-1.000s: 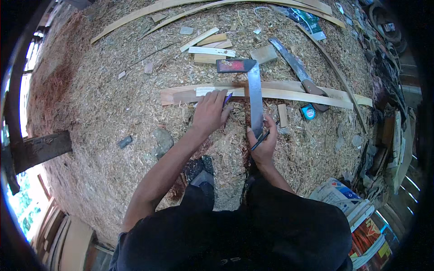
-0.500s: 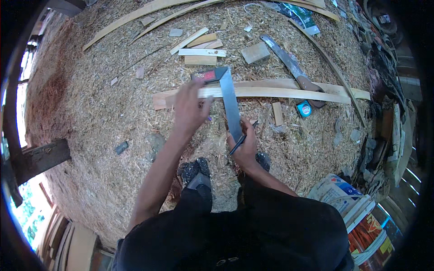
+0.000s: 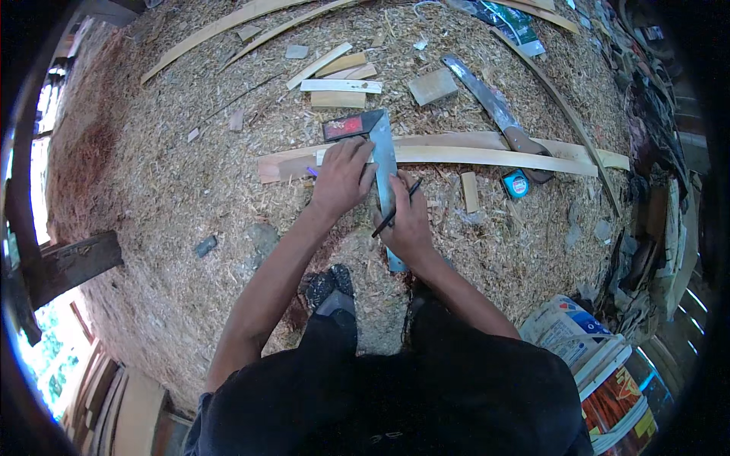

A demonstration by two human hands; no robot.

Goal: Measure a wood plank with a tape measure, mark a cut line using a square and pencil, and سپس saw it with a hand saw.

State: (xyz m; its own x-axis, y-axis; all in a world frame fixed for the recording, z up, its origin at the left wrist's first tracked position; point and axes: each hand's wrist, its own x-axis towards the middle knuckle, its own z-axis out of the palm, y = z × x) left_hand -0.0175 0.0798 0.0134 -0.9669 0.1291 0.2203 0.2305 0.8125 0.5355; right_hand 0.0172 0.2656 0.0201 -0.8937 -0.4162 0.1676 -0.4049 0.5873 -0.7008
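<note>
A try square (image 3: 384, 148), with a black and red stock and a metal blade, lies across a pale wooden strip (image 3: 479, 156). The stock is on the strip's far side, and the blade runs back toward me. My left hand (image 3: 342, 181) grips the strip just left of the blade, fingers over its top and against the square. My right hand (image 3: 411, 224) is closed round a black pencil (image 3: 385, 220) and also touches the blade near its close end. Beside the left hand lies a small purple object (image 3: 312, 172), partly hidden.
A brown-handled handsaw (image 3: 494, 110) rests across the wood to the right, near a turquoise tape measure (image 3: 515, 183). A small wood block (image 3: 469, 192), a grey block (image 3: 433, 87) and several offcuts (image 3: 338, 99) lie on shavings. A paint bucket (image 3: 566, 334) stands at lower right.
My left hand has come down from beside the stock onto the strip by the blade. My right hand has slid up the blade, away from me, still with the pencil.
</note>
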